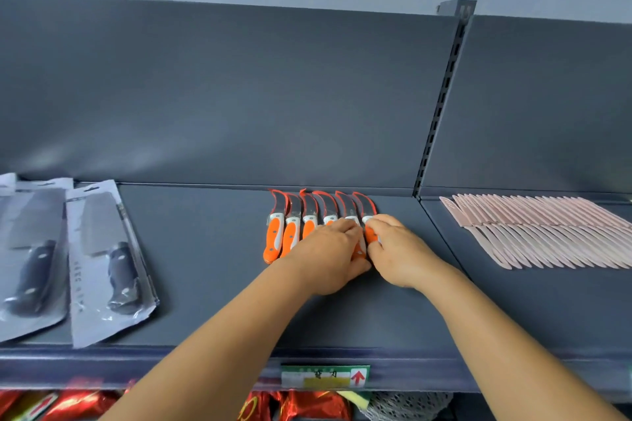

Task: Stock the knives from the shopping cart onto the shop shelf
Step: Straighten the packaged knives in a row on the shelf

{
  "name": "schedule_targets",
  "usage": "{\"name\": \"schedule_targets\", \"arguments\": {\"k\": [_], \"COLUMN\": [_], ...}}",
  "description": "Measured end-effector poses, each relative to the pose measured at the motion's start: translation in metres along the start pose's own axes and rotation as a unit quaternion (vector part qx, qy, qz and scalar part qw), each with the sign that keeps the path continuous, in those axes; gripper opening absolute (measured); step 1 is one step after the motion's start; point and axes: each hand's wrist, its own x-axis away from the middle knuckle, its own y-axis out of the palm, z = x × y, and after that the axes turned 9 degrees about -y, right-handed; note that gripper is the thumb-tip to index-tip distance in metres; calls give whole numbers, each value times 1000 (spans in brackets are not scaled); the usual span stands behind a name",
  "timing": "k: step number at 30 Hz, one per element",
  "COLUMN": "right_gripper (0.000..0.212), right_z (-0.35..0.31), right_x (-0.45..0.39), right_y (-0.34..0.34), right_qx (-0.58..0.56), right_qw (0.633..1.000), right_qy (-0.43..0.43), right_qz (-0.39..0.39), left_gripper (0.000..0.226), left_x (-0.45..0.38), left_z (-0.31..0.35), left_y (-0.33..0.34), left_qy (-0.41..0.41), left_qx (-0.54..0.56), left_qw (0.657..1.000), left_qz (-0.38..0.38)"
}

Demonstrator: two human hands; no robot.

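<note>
Grey shop shelf (205,267) under me carries six orange-handled curved knives (273,239) in a row, handles toward me, blades to the back panel. My left hand (328,256) lies flat over the middle handles; my right hand (396,249) pinches the rightmost knife (367,215), nearest to it. Handles beneath both palms are hidden, and the cart is out of view

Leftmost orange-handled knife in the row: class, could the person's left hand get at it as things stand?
Probably yes. The leftmost orange-handled knife lies uncovered at the row's end on the shelf, just left of the left hand, which rests on the neighbouring handles. Nothing lies between them, and bare shelf beside it leaves the way free.
</note>
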Motion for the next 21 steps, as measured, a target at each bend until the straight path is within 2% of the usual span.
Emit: {"name": "schedule_targets", "arguments": {"k": [5, 10, 15, 21], "right_gripper": [41, 42, 43, 47], "right_z": [-14, -54, -120, -213], "right_x": [8, 14, 15, 11], "right_y": [-9, -8, 5, 44], "right_qx": [49, 36, 6, -23], "right_qw": [998, 994, 981, 963], "right_qy": [-27, -95, -183, -267], "right_qz": [22, 42, 69, 27], "left_gripper": [42, 35, 46, 51], "left_x": [20, 57, 117, 192], "left_z": [-1, -27, -69, -140], "left_y": [-13, -31, -63, -90], "left_qy": [-49, -88, -175, -260], "left_qx": [-62, -50, -54, -62], "left_qw": [995, 987, 967, 944], "left_qz": [62, 123, 179, 193]}}
